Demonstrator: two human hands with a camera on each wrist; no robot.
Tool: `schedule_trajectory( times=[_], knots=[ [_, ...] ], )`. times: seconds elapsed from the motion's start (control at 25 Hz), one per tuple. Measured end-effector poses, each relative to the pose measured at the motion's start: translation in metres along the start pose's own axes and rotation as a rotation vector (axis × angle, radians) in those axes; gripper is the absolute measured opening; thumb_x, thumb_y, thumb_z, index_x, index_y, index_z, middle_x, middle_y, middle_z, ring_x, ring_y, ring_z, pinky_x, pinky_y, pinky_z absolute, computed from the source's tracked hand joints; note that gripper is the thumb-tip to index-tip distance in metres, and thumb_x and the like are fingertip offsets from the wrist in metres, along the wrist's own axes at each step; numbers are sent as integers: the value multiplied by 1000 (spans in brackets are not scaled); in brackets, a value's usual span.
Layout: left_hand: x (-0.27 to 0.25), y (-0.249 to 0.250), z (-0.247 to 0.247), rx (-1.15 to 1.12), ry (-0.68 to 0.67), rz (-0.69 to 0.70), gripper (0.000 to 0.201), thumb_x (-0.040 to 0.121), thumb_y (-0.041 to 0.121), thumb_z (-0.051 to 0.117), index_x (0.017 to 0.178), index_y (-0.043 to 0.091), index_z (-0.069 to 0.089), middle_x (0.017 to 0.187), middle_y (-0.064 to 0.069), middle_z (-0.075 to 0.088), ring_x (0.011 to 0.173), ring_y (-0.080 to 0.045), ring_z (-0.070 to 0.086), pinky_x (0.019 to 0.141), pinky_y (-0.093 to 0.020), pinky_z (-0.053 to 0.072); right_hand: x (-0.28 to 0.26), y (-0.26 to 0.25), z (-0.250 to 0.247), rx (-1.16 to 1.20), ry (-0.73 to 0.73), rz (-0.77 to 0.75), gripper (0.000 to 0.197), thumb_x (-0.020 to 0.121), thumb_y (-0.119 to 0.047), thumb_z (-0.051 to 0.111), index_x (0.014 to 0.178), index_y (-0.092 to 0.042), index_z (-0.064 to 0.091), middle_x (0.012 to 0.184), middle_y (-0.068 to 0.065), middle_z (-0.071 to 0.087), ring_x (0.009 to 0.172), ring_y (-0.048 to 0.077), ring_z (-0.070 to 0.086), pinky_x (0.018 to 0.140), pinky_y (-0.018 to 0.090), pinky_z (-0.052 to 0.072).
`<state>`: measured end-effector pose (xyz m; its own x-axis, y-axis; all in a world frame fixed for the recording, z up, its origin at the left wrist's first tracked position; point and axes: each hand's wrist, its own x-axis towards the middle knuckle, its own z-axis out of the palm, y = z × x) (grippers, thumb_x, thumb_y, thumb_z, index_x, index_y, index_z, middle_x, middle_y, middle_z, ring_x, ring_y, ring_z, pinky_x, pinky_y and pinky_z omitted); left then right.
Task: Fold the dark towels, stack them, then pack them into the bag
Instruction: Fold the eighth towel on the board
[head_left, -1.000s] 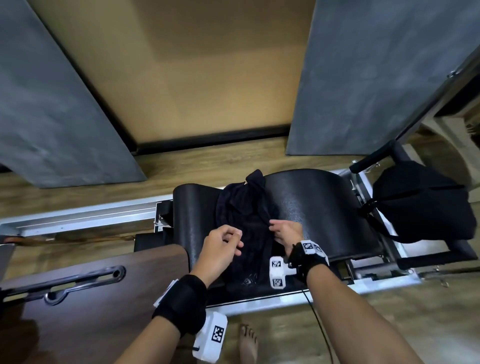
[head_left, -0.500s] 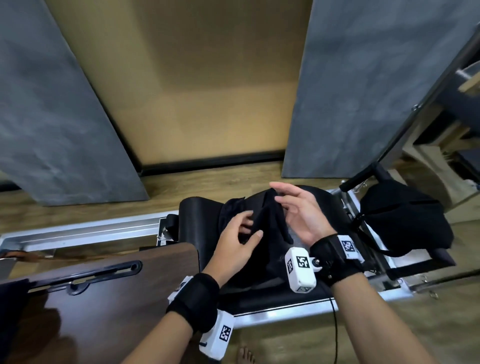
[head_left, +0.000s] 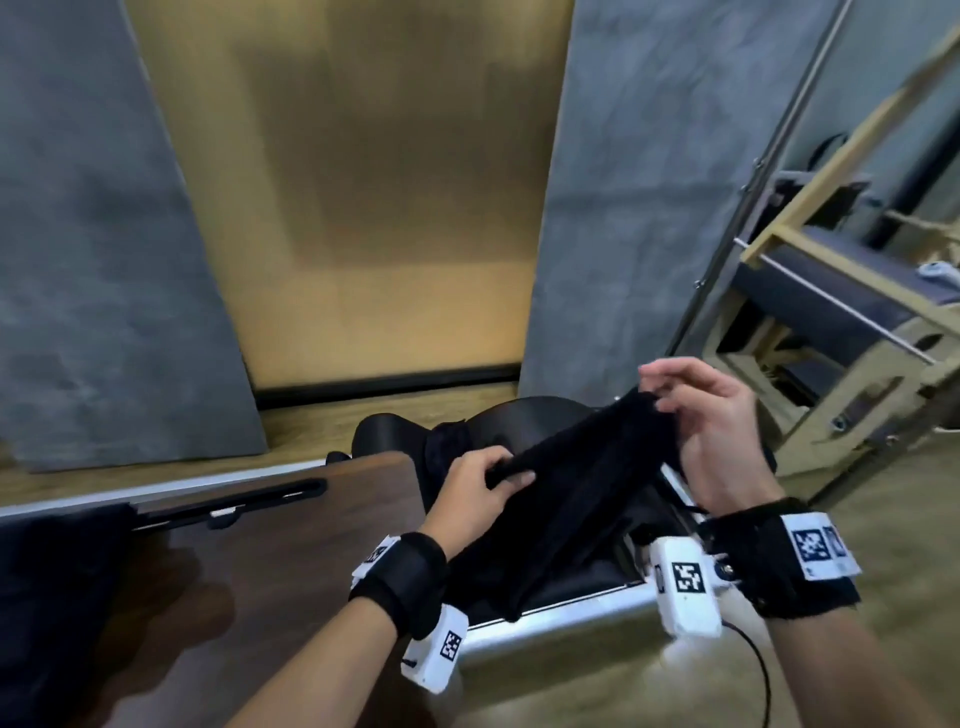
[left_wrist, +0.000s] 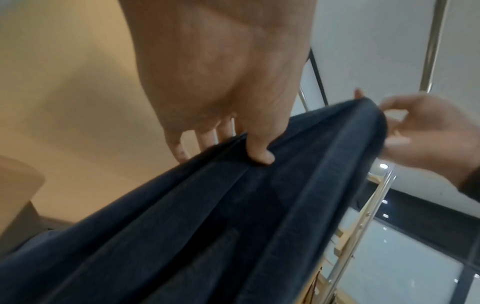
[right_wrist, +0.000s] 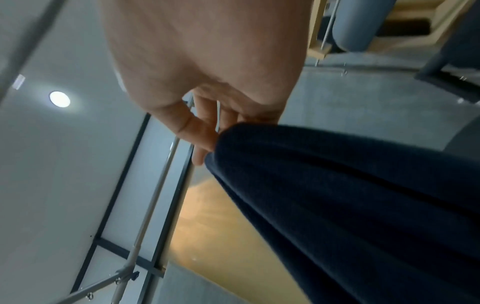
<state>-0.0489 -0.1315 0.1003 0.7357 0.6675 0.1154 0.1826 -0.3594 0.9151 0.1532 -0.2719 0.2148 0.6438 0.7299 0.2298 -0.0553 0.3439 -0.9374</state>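
Observation:
A dark towel (head_left: 571, 499) hangs in the air between my two hands, above the black padded bench (head_left: 524, 415). My left hand (head_left: 480, 480) pinches its near-left edge, thumb pressed into the cloth (left_wrist: 259, 156). My right hand (head_left: 696, 415) holds the far-right end higher up, fingers curled at the towel's edge (right_wrist: 207, 144). The towel (left_wrist: 233, 216) sags in long folds from the hands toward me. Another dark cloth (head_left: 447, 447) lies bunched on the bench behind the left hand. The bag is hidden behind the right hand and towel.
A dark wooden board (head_left: 234, 571) with a slot handle lies at lower left, a dark cloth (head_left: 47, 597) at its left edge. Grey panels (head_left: 104, 260) lean on the wall. A wooden-framed exercise apparatus (head_left: 831, 312) stands at right.
Both hands have lifted the towel off the bench and drawn it out between them, the right hand rising up and right. The head view has swung to the right.

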Motion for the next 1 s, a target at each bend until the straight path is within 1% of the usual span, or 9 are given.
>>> schedule_trajectory(
  times=[0.12, 0.2, 0.28, 0.36, 0.48, 0.64, 0.8, 0.92, 1.0],
  knots=[
    [-56, 37, -8, -133, 86, 127, 15, 105, 27, 65, 98, 21, 77, 93, 10, 76, 94, -3, 71, 80, -23, 51, -77, -19, -9, -275, 38, -61, 40, 75, 15, 62, 99, -12, 79, 100, 16, 74, 98, 25, 65, 90, 37, 49],
    [-91, 62, -9, -184, 45, 183, 20, 109, 23, 58, 111, 17, 78, 106, 6, 79, 106, -9, 72, 92, -29, 56, -128, -19, 6, -495, -132, -62, 46, 86, 5, 76, 121, -25, 74, 119, 4, 75, 117, 18, 67, 101, 40, 49],
    [-122, 80, -5, -177, -24, 205, 21, 109, 21, 56, 109, 19, 77, 103, 6, 79, 101, -7, 71, 91, -35, 55, -167, -15, 28, -649, -307, -43, 58, 86, -11, 83, 134, -37, 66, 128, -9, 71, 125, 8, 63, 103, 35, 49],
    [-159, 90, -8, -117, -26, 232, 19, 107, 21, 59, 99, 24, 75, 90, 10, 75, 88, -2, 66, 82, -36, 52, -198, -14, 47, -681, -360, -43, 49, 84, -11, 85, 127, -30, 71, 113, -6, 75, 109, 10, 69, 97, 39, 54],
    [-212, 88, -31, -109, -18, 188, 17, 98, 35, 74, 93, 19, 72, 85, -3, 72, 81, -9, 66, 79, -42, 52, -223, -23, 67, -547, -285, -94, 17, 86, 2, 79, 101, -8, 79, 86, 20, 73, 81, 20, 67, 83, 43, 55],
    [-270, 73, -77, -38, -83, 1, 35, 83, 42, 89, 99, 20, 69, 97, -2, 76, 96, -19, 74, 90, -45, 56, -242, -36, 78, -343, -190, -73, 22, 96, 5, 64, 93, -11, 79, 87, 8, 78, 83, 15, 72, 78, 25, 57],
    [-301, 83, -114, -161, 160, 113, 15, 96, 26, 79, 99, 20, 66, 95, 2, 78, 94, -11, 74, 80, -18, 50, -256, -31, 99, -392, -137, -32, 16, 99, -2, 64, 98, -11, 78, 90, 6, 77, 87, 17, 71, 81, 36, 54],
    [-303, 104, -122, -147, 228, 181, 19, 103, 22, 70, 94, 5, 72, 89, -17, 74, 84, -13, 68, 74, -29, 48, -274, -22, 130, -559, -376, -180, 48, 91, -7, 78, 136, -20, 66, 121, 3, 71, 116, 18, 67, 96, 34, 55],
    [-302, 114, -121, -62, 223, 159, 32, 105, 24, 67, 90, -4, 72, 86, -29, 69, 77, -16, 59, 69, -36, 43, -282, -20, 155, -594, -585, -264, 65, 86, -17, 85, 144, -32, 59, 135, -9, 64, 127, 14, 61, 100, 29, 54]
  ],
)
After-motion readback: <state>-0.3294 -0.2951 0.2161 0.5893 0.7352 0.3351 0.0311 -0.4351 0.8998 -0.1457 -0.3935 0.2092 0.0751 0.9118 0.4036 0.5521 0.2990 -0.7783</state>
